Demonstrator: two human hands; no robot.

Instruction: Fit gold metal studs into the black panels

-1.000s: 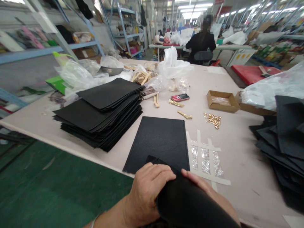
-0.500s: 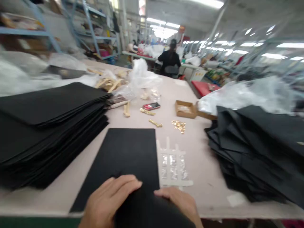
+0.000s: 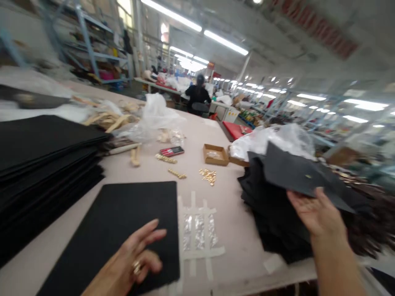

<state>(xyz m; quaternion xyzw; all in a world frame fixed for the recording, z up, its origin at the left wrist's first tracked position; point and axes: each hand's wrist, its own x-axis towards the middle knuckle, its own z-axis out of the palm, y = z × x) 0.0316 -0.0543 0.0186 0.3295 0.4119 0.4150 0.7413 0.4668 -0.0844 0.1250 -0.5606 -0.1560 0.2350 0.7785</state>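
My left hand (image 3: pixel 132 257) is over a smooth black sheet (image 3: pixel 132 213) on the table, its fingers spread apart. A small gold-coloured piece shows at its fingers; I cannot tell whether it is a ring or a loose fitting. At the right, my right hand (image 3: pixel 317 209) grips the near edge of a dark grey sheet (image 3: pixel 286 168), thumb at the edge and fingers beneath. That sheet has a small gold fitting (image 3: pixel 307 176) on it and is over an uneven stack of dark sheets (image 3: pixel 274 222).
A tall stack of black sheets (image 3: pixel 40 152) stands left. Beside the black sheet are taped-down strips (image 3: pixel 200 232) with shiny pieces. Farther back are gold fittings (image 3: pixel 208 176), a cardboard box (image 3: pixel 215 155), a red phone (image 3: pixel 172 151) and plastic bags (image 3: pixel 157 117). A person (image 3: pixel 198 95) sits beyond.
My right hand has moved from the near middle to the right stack and now holds a dark sheet there. My left hand's fingers have spread. The view has swung right.
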